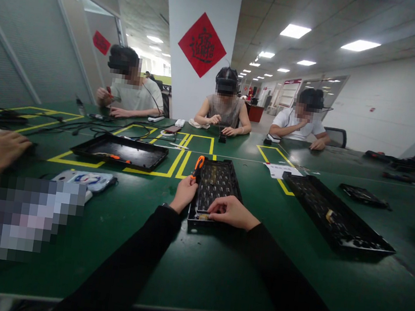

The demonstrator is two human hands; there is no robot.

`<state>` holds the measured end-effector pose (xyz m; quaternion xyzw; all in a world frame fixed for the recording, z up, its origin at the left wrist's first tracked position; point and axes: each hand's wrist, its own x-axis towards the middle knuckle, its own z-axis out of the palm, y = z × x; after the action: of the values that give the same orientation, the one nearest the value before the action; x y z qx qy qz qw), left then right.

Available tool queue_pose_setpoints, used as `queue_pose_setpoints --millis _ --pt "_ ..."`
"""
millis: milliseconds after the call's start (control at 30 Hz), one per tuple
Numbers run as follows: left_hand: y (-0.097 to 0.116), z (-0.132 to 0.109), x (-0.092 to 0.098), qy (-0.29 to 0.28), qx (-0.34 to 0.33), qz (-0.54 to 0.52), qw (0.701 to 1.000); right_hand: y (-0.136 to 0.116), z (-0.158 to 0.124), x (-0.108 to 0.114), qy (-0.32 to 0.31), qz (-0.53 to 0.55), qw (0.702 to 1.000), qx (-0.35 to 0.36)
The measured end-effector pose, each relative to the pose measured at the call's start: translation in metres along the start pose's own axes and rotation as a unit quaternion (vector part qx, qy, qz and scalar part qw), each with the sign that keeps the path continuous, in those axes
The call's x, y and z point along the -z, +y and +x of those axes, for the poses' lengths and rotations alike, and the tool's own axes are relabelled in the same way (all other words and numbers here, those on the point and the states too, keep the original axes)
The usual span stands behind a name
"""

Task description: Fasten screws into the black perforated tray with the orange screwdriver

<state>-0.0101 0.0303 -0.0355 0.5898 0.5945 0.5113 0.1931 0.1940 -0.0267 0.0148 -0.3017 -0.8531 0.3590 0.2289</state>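
In front of me on the green table lies a black plastic tray point(216, 182), its floor covered with rows of small raised shapes. My left hand point(185, 193) is closed at the tray's left edge, around an orange-and-black-handled tool point(199, 166) that points up and away; its working end is hidden. Over the near right corner of the tray, my right hand point(233, 212) has its fingers pinched together. Just beside those fingertips is a small yellowish piece point(204, 217) at the near end of the tray. Whatever the right fingers grip is too small to make out.
Left of centre sits another black tray point(127, 151) holding orange-handled tools. A long black tray point(337, 216) with a yellowish piece lies to the right. A phone point(85, 179) and a neighbour's hand point(0, 148) are at left. Three people sit across the table; cables run along the far left.
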Motion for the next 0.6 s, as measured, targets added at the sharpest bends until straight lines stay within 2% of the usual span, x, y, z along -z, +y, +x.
queue_pose_setpoints --millis 200,600 --pt "-0.0006 0.0005 -0.0006 0.007 -0.004 0.015 1.0 -0.0055 -0.0005 0.0011 0.018 -0.013 1.0 0.011" --pt "-0.0007 0.0 -0.0012 0.002 0.001 -0.015 1.0 -0.0035 -0.0011 0.0009 -0.001 -0.079 0.996 0.041"
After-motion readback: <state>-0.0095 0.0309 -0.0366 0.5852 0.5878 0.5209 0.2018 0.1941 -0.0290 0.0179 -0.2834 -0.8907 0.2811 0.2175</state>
